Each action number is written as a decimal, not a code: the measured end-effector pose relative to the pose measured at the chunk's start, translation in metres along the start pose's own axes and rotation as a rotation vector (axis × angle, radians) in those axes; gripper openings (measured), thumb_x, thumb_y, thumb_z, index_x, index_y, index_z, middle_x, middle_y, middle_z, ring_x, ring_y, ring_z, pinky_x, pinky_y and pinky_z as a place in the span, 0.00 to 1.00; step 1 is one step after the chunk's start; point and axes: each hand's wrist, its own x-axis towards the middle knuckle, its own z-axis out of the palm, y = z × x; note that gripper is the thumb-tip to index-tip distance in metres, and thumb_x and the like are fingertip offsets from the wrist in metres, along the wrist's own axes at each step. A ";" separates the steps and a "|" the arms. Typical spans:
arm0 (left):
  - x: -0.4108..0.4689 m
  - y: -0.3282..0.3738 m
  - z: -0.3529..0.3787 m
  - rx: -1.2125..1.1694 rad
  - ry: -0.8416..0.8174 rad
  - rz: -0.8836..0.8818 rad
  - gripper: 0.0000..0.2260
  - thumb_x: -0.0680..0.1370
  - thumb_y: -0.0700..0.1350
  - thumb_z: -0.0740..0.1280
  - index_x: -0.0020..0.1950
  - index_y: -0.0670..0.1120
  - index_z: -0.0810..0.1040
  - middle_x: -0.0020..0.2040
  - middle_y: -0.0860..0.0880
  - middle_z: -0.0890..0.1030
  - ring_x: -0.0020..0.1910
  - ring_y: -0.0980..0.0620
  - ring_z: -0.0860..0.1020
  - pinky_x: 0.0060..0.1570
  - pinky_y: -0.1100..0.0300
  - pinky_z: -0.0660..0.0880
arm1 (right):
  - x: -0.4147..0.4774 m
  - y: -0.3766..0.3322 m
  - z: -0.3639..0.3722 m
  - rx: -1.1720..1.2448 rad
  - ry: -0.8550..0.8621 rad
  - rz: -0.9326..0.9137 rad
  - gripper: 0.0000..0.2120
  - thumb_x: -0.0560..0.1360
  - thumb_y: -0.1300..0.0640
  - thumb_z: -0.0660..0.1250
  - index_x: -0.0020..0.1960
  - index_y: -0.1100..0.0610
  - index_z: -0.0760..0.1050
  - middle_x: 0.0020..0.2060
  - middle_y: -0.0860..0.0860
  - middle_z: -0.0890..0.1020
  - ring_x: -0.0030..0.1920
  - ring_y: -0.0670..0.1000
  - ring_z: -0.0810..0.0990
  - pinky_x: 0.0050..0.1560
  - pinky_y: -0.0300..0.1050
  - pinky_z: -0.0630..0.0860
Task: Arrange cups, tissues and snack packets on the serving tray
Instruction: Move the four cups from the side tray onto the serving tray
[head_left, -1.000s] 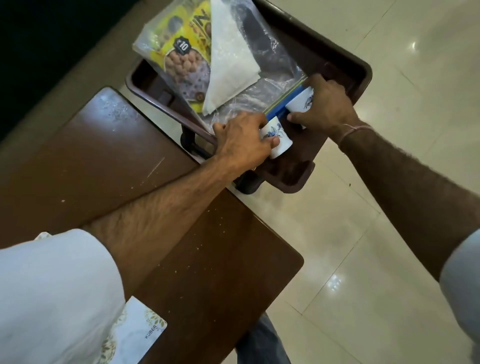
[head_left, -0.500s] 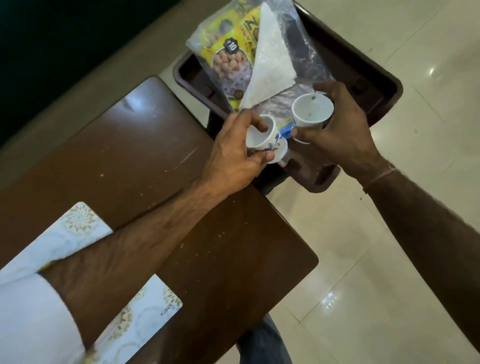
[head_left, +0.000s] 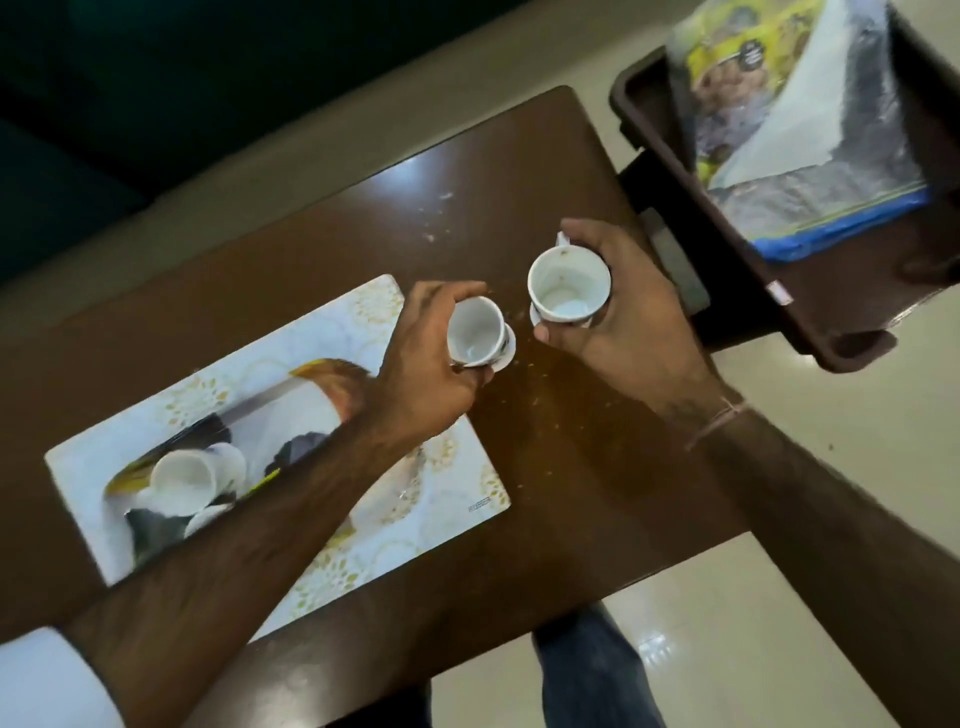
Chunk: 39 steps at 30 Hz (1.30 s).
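Now left hand (head_left: 426, 374) grips cup (head_left: 475, 332), right hand (head_left: 618, 312) second cup (head_left: 569, 286), above bare tabletop (head_left: 545, 415) beside white tray's (head_left: 78, 467) edge.

We see white cups (head_left: 477, 332), a white tray (head_left: 358, 317) with gold floral motifs, a dark brown table (head_left: 322, 208), and a yellow snack packet (head_left: 737, 57).

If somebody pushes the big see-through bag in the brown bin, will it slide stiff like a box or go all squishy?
Probably squishy. The clear plastic bag looks thin and wrinkled, so it would likely crumple and bend instead of sliding whole. It seems light for its size, since only a yellow snack packet and a white tissue show in or on it. Its shiny film may be slippery.
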 end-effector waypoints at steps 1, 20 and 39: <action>-0.009 -0.012 -0.011 0.026 0.000 -0.014 0.34 0.66 0.38 0.81 0.68 0.52 0.73 0.67 0.50 0.72 0.64 0.54 0.72 0.54 0.79 0.63 | -0.006 -0.008 0.016 -0.004 -0.026 0.002 0.40 0.64 0.55 0.82 0.72 0.50 0.69 0.67 0.47 0.75 0.66 0.52 0.74 0.66 0.54 0.75; -0.095 -0.175 -0.119 0.352 -0.267 0.304 0.27 0.65 0.39 0.77 0.63 0.51 0.79 0.68 0.46 0.74 0.66 0.42 0.70 0.62 0.42 0.67 | -0.115 -0.068 0.224 -0.184 -0.308 -0.080 0.42 0.67 0.55 0.80 0.74 0.51 0.61 0.68 0.55 0.70 0.67 0.57 0.70 0.63 0.45 0.69; -0.078 -0.161 -0.148 0.248 -0.026 0.050 0.13 0.70 0.38 0.70 0.54 0.47 0.80 0.44 0.53 0.84 0.45 0.48 0.83 0.57 0.48 0.76 | -0.152 -0.083 0.268 -0.155 -0.153 0.082 0.41 0.65 0.64 0.79 0.73 0.56 0.64 0.66 0.57 0.69 0.66 0.56 0.71 0.62 0.48 0.74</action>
